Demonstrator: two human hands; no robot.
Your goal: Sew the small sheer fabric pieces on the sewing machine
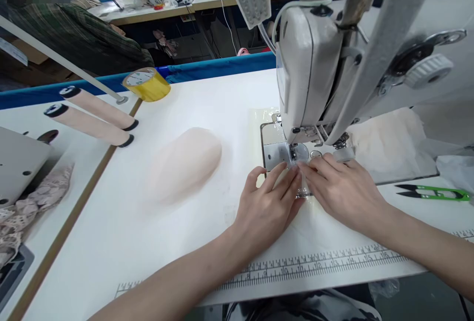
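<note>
Both my hands meet at the needle of a white sewing machine (307, 64). My left hand (266, 205) rests in front of the presser foot (292, 153), its bent fingertips pinched together beside the needle. From the other side, my right hand (338, 190) presses its closed fingertips down at the same spot, almost touching the left. A small, pale, see-through bit shows between the fingertips; its kind is hidden. Under them lies the metal needle plate (274, 153). A smooth beige moulded cup (196, 155) lies on the white table (192, 242) to the left.
Green thread snips (440, 193) and pale fabric (388, 145) lie on the right. Two pinkish rolls with black ends (89, 126), yellow tape (150, 86) and lace (40, 197) are on the left. A printed ruler (289, 267) runs along the front edge. Another person (81, 39) sits behind.
</note>
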